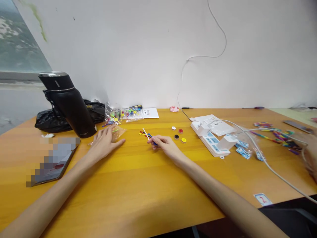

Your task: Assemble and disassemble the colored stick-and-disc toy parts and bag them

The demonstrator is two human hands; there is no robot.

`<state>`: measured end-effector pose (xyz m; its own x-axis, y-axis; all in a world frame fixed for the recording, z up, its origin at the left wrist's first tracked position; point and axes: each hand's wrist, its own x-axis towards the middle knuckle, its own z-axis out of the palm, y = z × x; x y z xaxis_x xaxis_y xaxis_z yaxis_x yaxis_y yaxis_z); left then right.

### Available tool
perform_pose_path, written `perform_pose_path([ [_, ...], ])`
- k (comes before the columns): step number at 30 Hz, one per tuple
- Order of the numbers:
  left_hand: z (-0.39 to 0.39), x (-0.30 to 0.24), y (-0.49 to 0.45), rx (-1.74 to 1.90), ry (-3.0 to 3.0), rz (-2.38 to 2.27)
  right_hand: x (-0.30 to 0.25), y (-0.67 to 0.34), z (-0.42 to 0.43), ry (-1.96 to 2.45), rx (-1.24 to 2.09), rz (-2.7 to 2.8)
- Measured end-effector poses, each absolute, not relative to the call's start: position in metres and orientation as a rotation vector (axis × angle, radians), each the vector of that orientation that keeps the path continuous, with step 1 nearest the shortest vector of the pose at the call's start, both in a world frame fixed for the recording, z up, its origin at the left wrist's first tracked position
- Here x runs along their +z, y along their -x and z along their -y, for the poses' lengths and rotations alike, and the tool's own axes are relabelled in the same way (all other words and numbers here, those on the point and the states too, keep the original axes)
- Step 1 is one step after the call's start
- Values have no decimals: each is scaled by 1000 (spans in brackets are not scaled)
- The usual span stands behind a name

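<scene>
My right hand (pixel 165 144) is closed in a pinch on a small bundle of coloured plastic picks (pixel 147 135) that rests on the wooden table (pixel 138 185); white, yellow, red and blue picks stick out to the left of the fingers. My left hand (pixel 105 141) lies flat with fingers stretched out, its fingertips on a small clear plastic bag (pixel 118 131). Several small round caps (pixel 178 134), white, red, black and yellow, sit just right of my right hand.
A black bottle (pixel 68 104) and black bag (pixel 95 110) stand at back left, a phone (pixel 53 162) at left. Clear bags of picks (pixel 119 115) and a paper lie by the wall. A white power strip (pixel 210 137) with cable, coloured sticks (pixel 277 135) and another person's hand (pixel 310 158) are at right.
</scene>
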<state>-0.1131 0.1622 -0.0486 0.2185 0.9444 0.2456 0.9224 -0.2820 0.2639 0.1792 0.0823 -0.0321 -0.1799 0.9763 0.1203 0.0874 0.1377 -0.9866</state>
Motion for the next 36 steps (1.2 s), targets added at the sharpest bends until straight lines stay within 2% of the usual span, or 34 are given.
perform_pose_path([
  [4,-164,-50,114,545,-2416,-1751,-28,-182,-83,1184,1081,1504],
  [10,-155,-45,101,625,-2511,-1403,-27,-185,-86,1114,1230,1324],
  [15,-149,-42,95,664,-2543,-1542,-27,-186,-87,1055,1275,1177],
  [20,-151,-50,99,527,-2432,-1694,-26,-187,-88,1085,1240,1128],
  [30,-142,-42,90,633,-2433,-1557,-26,-193,-94,1083,1222,1126],
  [36,-133,-35,81,817,-2418,-1306,-22,-200,-98,1079,1022,1132],
])
